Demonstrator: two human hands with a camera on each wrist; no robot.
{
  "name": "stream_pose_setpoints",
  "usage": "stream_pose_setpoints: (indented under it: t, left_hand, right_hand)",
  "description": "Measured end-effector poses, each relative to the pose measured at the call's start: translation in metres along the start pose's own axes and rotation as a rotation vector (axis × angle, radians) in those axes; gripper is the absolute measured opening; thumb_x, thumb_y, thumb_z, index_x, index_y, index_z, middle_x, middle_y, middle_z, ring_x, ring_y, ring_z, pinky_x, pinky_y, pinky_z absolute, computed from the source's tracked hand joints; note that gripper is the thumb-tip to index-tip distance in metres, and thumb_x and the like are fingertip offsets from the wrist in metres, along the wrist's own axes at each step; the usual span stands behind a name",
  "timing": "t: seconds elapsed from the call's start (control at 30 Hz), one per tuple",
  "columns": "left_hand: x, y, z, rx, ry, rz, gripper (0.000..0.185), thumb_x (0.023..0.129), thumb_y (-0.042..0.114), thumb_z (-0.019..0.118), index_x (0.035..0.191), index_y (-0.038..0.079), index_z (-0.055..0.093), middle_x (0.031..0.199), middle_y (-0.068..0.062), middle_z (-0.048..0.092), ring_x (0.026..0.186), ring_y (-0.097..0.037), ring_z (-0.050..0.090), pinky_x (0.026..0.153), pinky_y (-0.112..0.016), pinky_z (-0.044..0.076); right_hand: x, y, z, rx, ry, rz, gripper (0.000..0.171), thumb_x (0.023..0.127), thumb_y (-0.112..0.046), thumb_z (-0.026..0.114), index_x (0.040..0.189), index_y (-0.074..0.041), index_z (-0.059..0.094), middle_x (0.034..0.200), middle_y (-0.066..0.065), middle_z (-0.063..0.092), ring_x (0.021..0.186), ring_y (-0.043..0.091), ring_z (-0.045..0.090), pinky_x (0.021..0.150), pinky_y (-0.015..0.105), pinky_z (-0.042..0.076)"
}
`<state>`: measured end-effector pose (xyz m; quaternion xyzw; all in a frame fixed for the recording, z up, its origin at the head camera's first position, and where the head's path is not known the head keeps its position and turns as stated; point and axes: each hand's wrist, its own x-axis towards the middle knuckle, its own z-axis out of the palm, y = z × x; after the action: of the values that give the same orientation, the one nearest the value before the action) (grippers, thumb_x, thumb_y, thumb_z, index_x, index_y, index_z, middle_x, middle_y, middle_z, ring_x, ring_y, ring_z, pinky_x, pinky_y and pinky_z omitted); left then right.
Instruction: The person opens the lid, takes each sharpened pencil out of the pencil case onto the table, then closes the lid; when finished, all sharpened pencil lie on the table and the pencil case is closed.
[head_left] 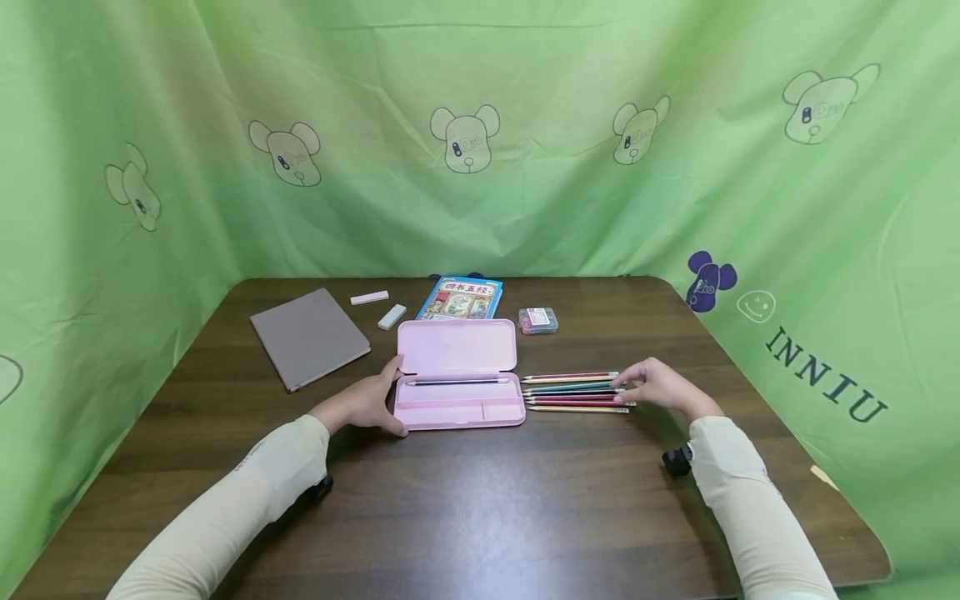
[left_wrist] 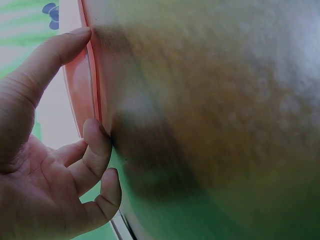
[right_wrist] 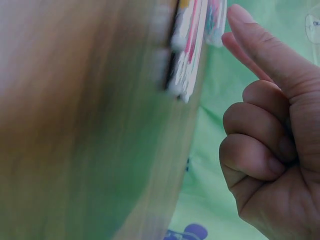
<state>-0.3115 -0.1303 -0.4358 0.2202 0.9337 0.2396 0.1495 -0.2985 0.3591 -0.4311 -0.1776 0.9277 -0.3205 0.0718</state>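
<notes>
A pink pencil case (head_left: 438, 417) lies open on the table, its lid (head_left: 456, 346) folded back. One dark pencil (head_left: 457, 382) rests along its rear compartment. My left hand (head_left: 369, 400) grips the case's left end, thumb at the front corner and fingers towards the hinge side. Right of the case, several coloured pencils (head_left: 570, 390) lie side by side in a loose bunch. My right hand (head_left: 656, 387) is over their right ends. Its thumb and index finger reach out with a gap between them in the right wrist view (right_wrist: 270, 125); the other fingers are curled into the palm.
Behind the case lies a blue-edged book (head_left: 461, 297), with a small clear box (head_left: 537, 321) of colourful pieces to its right. A grey notebook (head_left: 310, 337), a white block (head_left: 392, 317) and a pale pink block (head_left: 369, 297) are at the left. Green cloth (head_left: 480, 217) surrounds the table.
</notes>
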Motion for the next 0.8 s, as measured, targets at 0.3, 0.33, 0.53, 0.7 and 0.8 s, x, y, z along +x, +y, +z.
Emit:
stream_pose_setpoints:
  t: [0.3, 0.33, 0.53, 0.7, 0.8]
  left_hand:
    - [0.000, 0.001, 0.001, 0.011, 0.006, 0.003, 0.123, 0.062, 0.036, 0.084, 0.146, 0.003, 0.001, 0.146, -0.020, 0.035, 0.129, -0.034, 0.039, 0.105, -0.049, 0.031]
    - [0.000, 0.001, 0.001, 0.010, 0.003, 0.002, 0.123, 0.062, 0.037, 0.084, 0.146, 0.003, 0.001, 0.146, -0.020, 0.034, 0.129, -0.034, 0.039, 0.105, -0.049, 0.030]
    - [0.000, 0.002, 0.000, 0.008, 0.001, -0.009, 0.123, 0.062, 0.036, 0.084, 0.146, 0.003, 0.000, 0.147, -0.020, 0.033, 0.130, -0.034, 0.038, 0.106, -0.048, 0.030]
    - [0.000, 0.001, 0.000, 0.014, 0.007, 0.003, 0.123, 0.062, 0.036, 0.084, 0.146, 0.001, 0.000, 0.146, -0.021, 0.034, 0.129, -0.034, 0.039, 0.105, -0.048, 0.030]
    - [0.000, 0.001, 0.001, 0.011, 0.004, 0.002, 0.123, 0.062, 0.036, 0.084, 0.146, 0.002, 0.001, 0.146, -0.021, 0.034, 0.128, -0.034, 0.040, 0.105, -0.048, 0.031]
  right_hand:
    - [0.030, -0.022, 0.013, 0.017, -0.028, -0.045, 0.031, 0.074, -0.016, 0.076, 0.099, 0.002, 0.070, 0.050, -0.010, 0.031, 0.046, 0.001, 0.024, 0.047, 0.020, 0.028]
    - [0.033, -0.024, 0.014, 0.014, -0.034, -0.049, 0.030, 0.074, -0.016, 0.076, 0.098, 0.001, 0.070, 0.050, -0.010, 0.031, 0.046, 0.001, 0.024, 0.048, 0.021, 0.028]
    - [0.048, -0.032, 0.022, 0.001, -0.048, -0.092, 0.028, 0.075, -0.016, 0.076, 0.097, 0.000, 0.071, 0.050, -0.010, 0.029, 0.047, 0.001, 0.024, 0.049, 0.021, 0.029]
    - [0.057, -0.039, 0.029, -0.001, -0.043, -0.125, 0.028, 0.075, -0.016, 0.076, 0.098, 0.000, 0.071, 0.050, -0.010, 0.030, 0.045, -0.001, 0.026, 0.049, 0.021, 0.029]
    - [0.062, -0.043, 0.034, -0.011, -0.049, -0.146, 0.029, 0.075, -0.016, 0.076, 0.098, 0.000, 0.071, 0.050, -0.010, 0.030, 0.045, -0.001, 0.025, 0.050, 0.021, 0.030]
